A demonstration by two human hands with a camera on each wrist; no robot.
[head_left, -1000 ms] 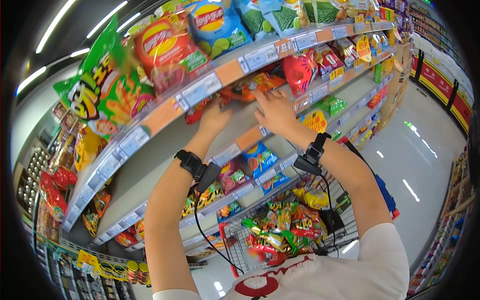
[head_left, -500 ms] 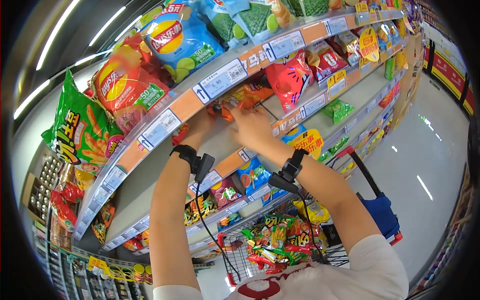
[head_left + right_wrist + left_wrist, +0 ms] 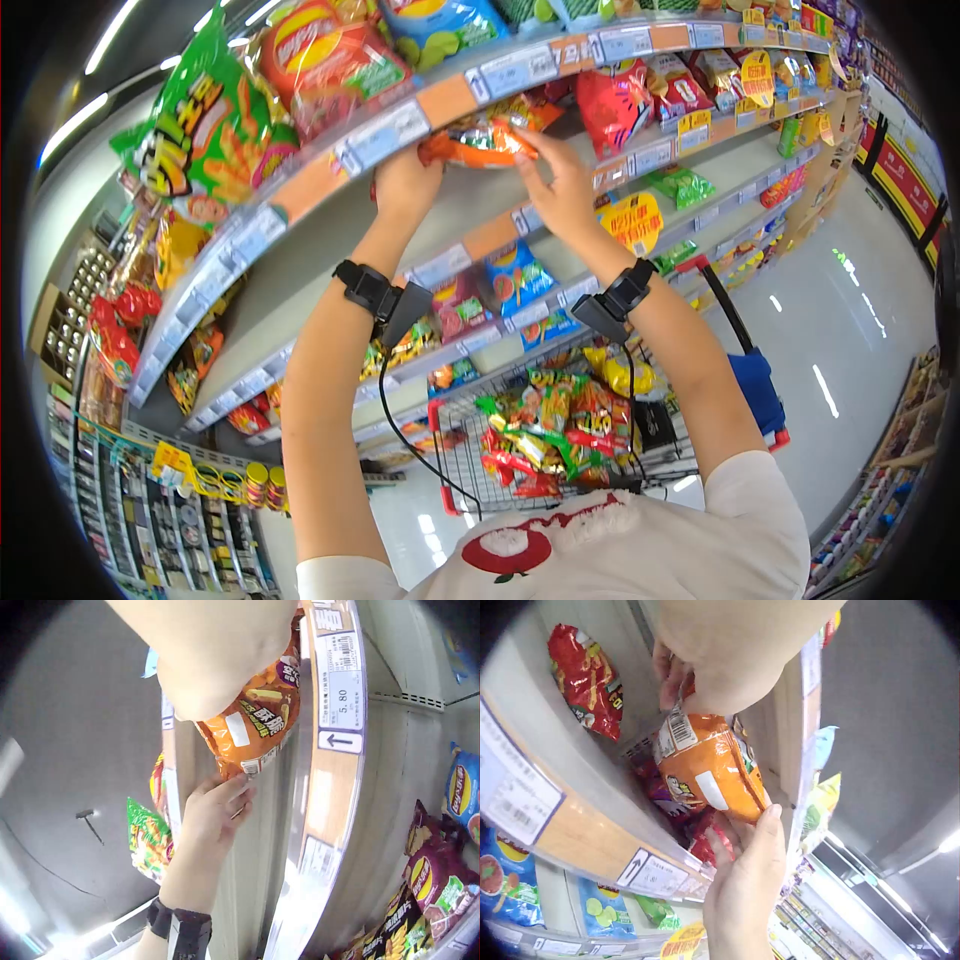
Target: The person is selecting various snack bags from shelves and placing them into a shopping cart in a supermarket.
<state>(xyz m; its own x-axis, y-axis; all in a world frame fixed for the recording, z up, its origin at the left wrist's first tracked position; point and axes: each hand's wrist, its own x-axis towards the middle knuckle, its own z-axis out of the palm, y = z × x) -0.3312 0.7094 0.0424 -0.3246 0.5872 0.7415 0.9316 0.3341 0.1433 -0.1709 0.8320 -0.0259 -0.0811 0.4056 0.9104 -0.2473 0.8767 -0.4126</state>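
Orange snack bag (image 3: 259, 716), qty 1 — btwn L hand (image 3: 408, 184) & R hand (image 3: 560, 188), both pinching it, one per end. Shelf (image 3: 470, 212): under hands. Pink bag (image 3: 612, 108): just past R hand. Cart (image 3: 434, 416) w/ asst. packs (image 3: 562, 424) — below hands.

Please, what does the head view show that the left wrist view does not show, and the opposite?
Only the head view shows the shopping cart with snack bags inside, and the black wrist straps. Only the left wrist view shows the barcode on the orange bag. Both show this orange bag, held between the left grip and the right grip.
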